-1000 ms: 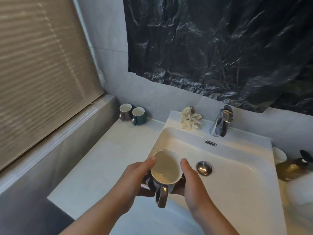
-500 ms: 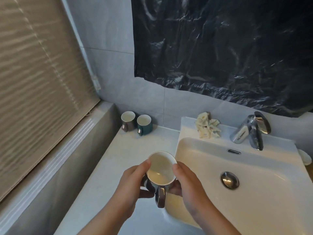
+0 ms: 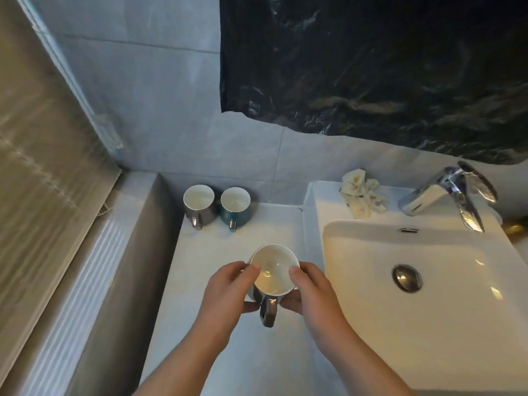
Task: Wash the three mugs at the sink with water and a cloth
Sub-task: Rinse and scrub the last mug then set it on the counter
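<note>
Fingers (image 3: 251, 269): left hand (image 3: 225, 290) and right hand (image 3: 311, 292) clasp the held mug (image 3: 274, 272) between them, upright; we judge for steadiness.
Held mug: lower centre, over the tabletop (image 3: 217, 247), just left of the sink (image 3: 320, 207).
Waiting: grey mug (image 3: 199, 205), teal mug (image 3: 235, 208) by the wall; cloth (image 3: 361, 195) beside the tap (image 3: 445, 192).

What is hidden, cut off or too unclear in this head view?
Held mug: outer wall, head view, covered by the left hand and right hand.
Whatever the black plastic sheet covers, head view: hidden.
Brownish object, head view: cut by the right edge.
Grey mug, teal mug, head view: too small to judge cleanliness.
</note>
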`<state>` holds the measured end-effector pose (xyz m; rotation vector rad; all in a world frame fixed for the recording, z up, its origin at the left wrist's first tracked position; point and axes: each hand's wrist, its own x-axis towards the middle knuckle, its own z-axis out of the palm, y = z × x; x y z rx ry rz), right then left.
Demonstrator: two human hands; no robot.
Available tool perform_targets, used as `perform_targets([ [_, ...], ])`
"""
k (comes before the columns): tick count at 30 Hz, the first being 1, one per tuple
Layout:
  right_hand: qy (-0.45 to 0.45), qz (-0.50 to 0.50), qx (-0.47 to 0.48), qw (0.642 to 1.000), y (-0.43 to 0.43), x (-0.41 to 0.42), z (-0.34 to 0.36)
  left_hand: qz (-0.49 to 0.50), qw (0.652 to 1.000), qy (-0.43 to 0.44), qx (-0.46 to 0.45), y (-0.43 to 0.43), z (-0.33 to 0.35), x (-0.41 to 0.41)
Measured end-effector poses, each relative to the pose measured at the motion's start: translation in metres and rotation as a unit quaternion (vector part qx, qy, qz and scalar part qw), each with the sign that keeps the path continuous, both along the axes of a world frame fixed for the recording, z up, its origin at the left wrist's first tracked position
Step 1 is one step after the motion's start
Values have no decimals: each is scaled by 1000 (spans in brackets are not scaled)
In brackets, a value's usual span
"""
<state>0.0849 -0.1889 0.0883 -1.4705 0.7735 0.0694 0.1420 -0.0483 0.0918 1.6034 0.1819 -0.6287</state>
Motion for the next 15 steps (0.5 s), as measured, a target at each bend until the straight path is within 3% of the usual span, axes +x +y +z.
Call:
perform_targets([
  [15,45,-51,-23,997,-38,117,-49,36,999,10,-2,-45,-46,96],
])
